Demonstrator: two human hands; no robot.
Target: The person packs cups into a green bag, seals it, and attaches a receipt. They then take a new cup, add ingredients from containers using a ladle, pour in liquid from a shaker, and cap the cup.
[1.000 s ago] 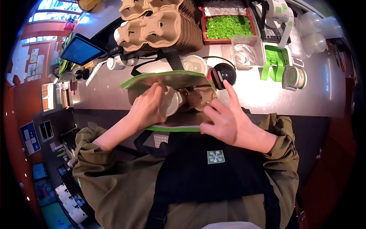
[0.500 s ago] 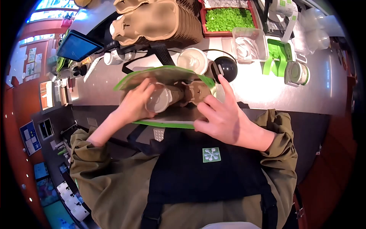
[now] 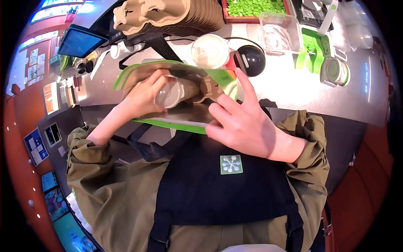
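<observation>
Steel counter (image 3: 294,96) fills the middle of your view, bright under the lights, and your work sits at its near edge.

Your left hand (image 3: 142,94) is wrapped around a lidded cup (image 3: 168,95), which is tipped on its side with the clear lid facing you. The cup is inside the mouth of a clear bag (image 3: 176,122) with green trim. It lies just beside a cardboard carrier (image 3: 212,90) that is also in the bag, though you can't tell whether the two touch.

Your right hand (image 3: 243,126) lies on the bag's near right edge with its fingers spread and the index finger stretched out over the plastic. The thumb sits at the green rim, but whether it actually pinches the bag cannot be told.

Beyond the bag stands a second lidded cup (image 3: 210,51), upright, with a black dome (image 3: 252,61) just beside it on the right. Farther back is a stack of cardboard carriers (image 3: 168,14). To its right are a red tray of green pieces (image 3: 252,6), a clear tub (image 3: 279,38) and a green dispenser (image 3: 310,54). A tablet screen (image 3: 79,42) stands at the far left, and your dark apron (image 3: 231,189) fills the foreground.
</observation>
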